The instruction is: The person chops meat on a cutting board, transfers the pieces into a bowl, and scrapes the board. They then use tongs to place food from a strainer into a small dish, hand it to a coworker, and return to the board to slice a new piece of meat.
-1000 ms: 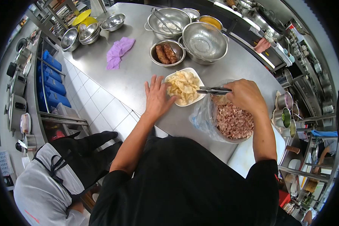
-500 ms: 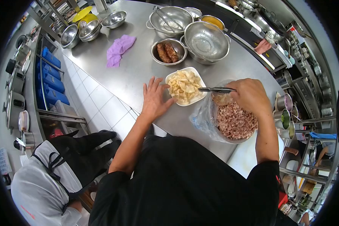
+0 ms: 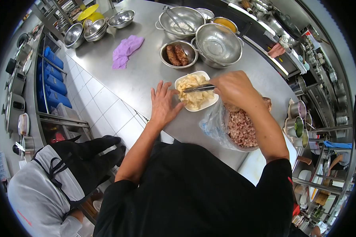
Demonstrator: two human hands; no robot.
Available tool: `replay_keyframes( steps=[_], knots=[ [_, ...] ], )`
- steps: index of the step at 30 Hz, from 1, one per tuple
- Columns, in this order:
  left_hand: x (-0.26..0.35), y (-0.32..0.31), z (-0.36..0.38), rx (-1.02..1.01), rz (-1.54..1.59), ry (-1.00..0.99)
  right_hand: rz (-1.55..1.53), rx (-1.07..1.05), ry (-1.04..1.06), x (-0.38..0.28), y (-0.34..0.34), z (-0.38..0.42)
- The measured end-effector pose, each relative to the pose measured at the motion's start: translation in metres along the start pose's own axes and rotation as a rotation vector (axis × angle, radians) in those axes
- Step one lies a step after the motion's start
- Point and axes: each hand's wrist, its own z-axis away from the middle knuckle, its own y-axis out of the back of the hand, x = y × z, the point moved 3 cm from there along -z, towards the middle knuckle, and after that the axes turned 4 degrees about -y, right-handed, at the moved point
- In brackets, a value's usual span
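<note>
Two hands work the white plate (image 3: pixel 208 104) of pale, probably brittle crisps (image 3: pixel 190 91): the left hand (image 3: pixel 164 103) lies flat and spread at its rim, the right hand (image 3: pixel 234 87) grips metal tongs (image 3: pixel 199 88) over them, best pinched lightly, with the bagged minced-meat bowl (image 3: pixel 241 130) crowding alongside.

Our left hand (image 3: pixel 164 103) lies flat, palm down, fingers spread, forearm reaching forward, while our right hand (image 3: pixel 234 87) is curled shut in a grip, its bare forearm bent inward from the black sleeve.
</note>
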Motion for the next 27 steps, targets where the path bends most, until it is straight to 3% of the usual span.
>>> replay_keyframes(
  steps=[4, 10, 16, 19, 22, 27],
  knots=[
    [0.001, -0.002, 0.003, 0.028, 0.017, 0.014, -0.1, 0.132, -0.055, 0.013, 0.009, -0.003],
    [0.008, -0.004, 0.001, -0.042, 0.049, 0.001, -0.022, 0.022, -0.262, 0.056, 0.008, -0.015],
    [0.01, -0.003, -0.003, -0.024, 0.017, -0.008, -0.092, -0.022, -0.2, 0.057, -0.01, -0.021],
    [0.006, -0.004, -0.01, 0.027, -0.022, -0.023, -0.14, -0.2, -0.323, 0.051, 0.015, -0.013],
    [0.006, -0.006, -0.015, 0.062, -0.02, -0.037, -0.155, -0.077, -0.292, 0.063, 0.009, -0.007],
    [0.001, -0.005, -0.007, 0.012, -0.014, -0.129, -0.171, -0.13, -0.332, 0.063, -0.002, 0.001]
  ],
)
